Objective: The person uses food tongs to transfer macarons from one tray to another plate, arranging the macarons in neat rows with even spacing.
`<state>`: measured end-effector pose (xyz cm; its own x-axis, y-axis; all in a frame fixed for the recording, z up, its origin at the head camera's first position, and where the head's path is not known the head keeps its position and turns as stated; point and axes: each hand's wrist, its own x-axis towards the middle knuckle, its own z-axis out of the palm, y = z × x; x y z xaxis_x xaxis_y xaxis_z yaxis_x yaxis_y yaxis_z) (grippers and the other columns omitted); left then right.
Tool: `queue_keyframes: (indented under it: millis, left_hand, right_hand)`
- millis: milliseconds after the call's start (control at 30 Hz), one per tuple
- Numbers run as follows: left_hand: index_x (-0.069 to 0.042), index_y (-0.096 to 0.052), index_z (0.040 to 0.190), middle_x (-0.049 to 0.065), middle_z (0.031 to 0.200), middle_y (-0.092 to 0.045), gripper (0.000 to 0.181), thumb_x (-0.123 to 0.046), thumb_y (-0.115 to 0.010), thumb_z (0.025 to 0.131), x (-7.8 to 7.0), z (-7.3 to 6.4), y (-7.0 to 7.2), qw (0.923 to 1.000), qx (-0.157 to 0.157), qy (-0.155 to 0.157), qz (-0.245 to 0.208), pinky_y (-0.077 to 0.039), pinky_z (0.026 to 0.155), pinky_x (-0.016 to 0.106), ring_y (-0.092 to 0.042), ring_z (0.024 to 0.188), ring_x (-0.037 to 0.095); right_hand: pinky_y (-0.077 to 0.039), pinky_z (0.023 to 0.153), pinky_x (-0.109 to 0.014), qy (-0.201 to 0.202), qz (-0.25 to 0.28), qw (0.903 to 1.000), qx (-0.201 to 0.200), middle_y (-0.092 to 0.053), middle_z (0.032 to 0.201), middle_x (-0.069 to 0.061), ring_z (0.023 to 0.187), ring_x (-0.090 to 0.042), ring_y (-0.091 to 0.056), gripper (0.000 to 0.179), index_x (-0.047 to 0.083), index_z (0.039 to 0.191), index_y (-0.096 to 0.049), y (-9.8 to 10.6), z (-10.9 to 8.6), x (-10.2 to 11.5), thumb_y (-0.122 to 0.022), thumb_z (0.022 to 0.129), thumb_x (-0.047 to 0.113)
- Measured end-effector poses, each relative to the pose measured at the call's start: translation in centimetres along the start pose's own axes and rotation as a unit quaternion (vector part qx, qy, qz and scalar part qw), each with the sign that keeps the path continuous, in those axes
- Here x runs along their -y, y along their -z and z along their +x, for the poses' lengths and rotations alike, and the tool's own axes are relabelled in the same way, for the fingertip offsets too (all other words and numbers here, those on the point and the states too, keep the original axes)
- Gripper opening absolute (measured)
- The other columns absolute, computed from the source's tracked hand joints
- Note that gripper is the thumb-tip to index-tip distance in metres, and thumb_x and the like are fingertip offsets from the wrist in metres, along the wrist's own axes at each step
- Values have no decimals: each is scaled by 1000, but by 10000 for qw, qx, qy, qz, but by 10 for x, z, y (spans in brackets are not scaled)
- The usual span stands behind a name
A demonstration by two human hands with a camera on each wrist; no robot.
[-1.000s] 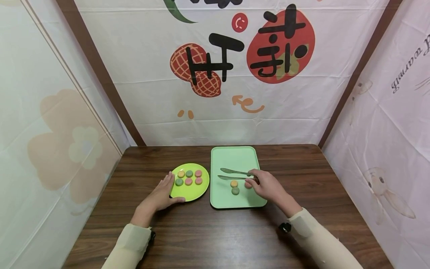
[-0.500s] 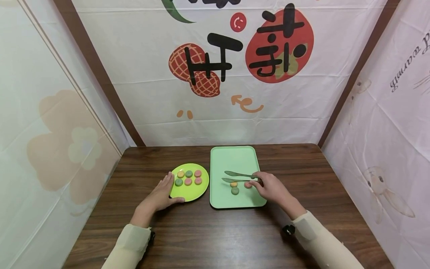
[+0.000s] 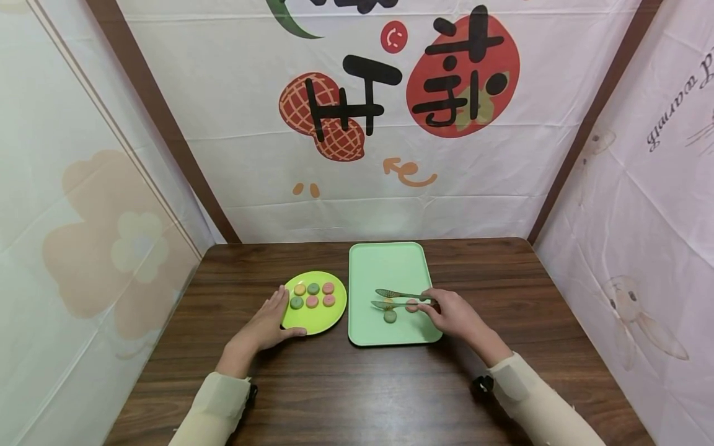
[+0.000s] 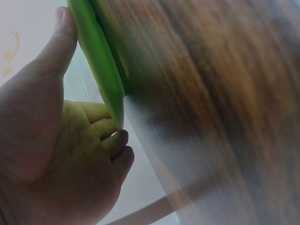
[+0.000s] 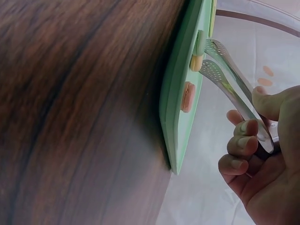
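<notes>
My left hand (image 3: 262,325) rests against the near-left rim of a yellow-green plate (image 3: 326,323), thumb and fingers spread along its edge. Two short rows of macarons (image 3: 312,301) lie on that plate. In my right hand (image 3: 454,316) I hold metal tongs (image 5: 236,101), their perforated tips apart and empty. The tongs hover over a light green tray (image 3: 385,263), by the yellow macaron (image 5: 196,63), which they partly cover in the head view. A green macaron (image 3: 390,316) sits just nearer me, and a pink macaron (image 5: 188,97) lies to the right.
Plate and tray stand side by side on a dark wooden table (image 3: 357,390), a narrow gap between them. Printed cloth (image 3: 251,210) hangs behind the table, with more cloth on both sides.
My right hand has shifted slightly right and toward me, bringing the tongs from beyond the yellow macaron to over it. The left hand stays at the plate.
</notes>
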<state>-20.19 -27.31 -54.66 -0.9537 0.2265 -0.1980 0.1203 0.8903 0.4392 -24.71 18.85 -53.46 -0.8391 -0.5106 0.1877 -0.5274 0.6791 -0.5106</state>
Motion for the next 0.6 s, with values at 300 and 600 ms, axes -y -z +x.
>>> queue_keyframes:
  millis: [300, 600]
  left_hand:
    - [14, -11, 165, 32, 175, -3, 122, -62, -74, 95, 1, 1, -1, 10000, -10, -18, 44, -14, 132, 61, -8, 163, 47]
    - [14, -12, 165, 32, 175, -4, 122, -62, -75, 94, 0, 0, 0, 10000, -20, 0, 4, -14, 132, 61, -8, 163, 47]
  right_hand:
    - [-55, 61, -30, -11, 78, 9999, -143, -71, 87, 4, 68, -3, -59, 27, 1, 122, -74, 1, -6, -8, -74, 104, 22]
    - [-52, 61, -29, -24, 93, 9999, -73, -69, 83, 6, 66, -3, -56, 30, -1, 122, -74, 6, -12, -14, -73, 106, 24]
